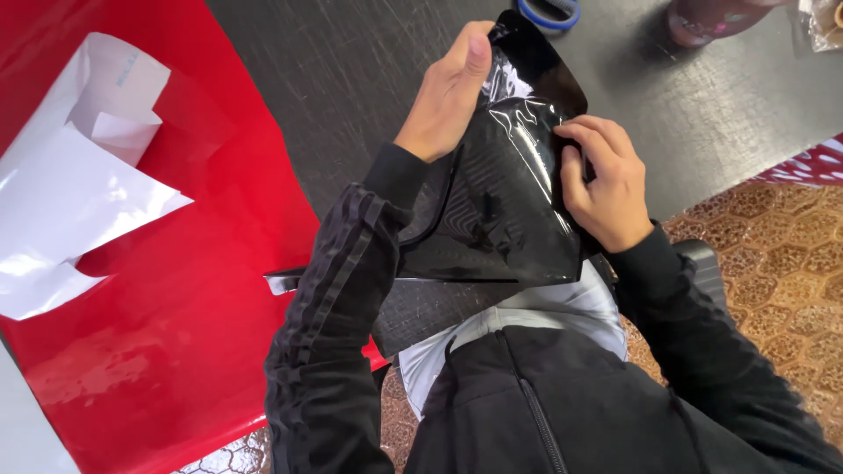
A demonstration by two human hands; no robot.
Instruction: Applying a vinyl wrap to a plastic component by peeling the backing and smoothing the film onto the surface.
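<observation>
Head view is looking straight down at a person in a black zip jacket with striped sleeves, who is holding a glossy black plastic pouch (505, 189) up over the near edge of a dark worktop (351, 70). The pouch is standing tilted, its lower edge hanging close to the person's body and its rounded top pointing away across the worktop.

The left hand (448, 92) is gripping the pouch at its upper left edge, with the thumb pressing on the front face and the other fingers curling behind it. The right hand (606, 180) is lying against the pouch's right edge, its fingers bending onto the shiny front and pinching the film there. Light is glinting off the creased plastic between the two hands.

To the left, a sheet of glossy red wrapping paper (176, 290) is covering that side of the worktop, and a cut piece of white paper (61, 193) is lying on top of it. At the far edge, blue scissor handles (549, 13) are showing just beyond the pouch's top, and the base of a maroon bottle (707, 19) is standing well to the right of them. A brown floor with a honeycomb pattern (781, 254) is showing to the right.
</observation>
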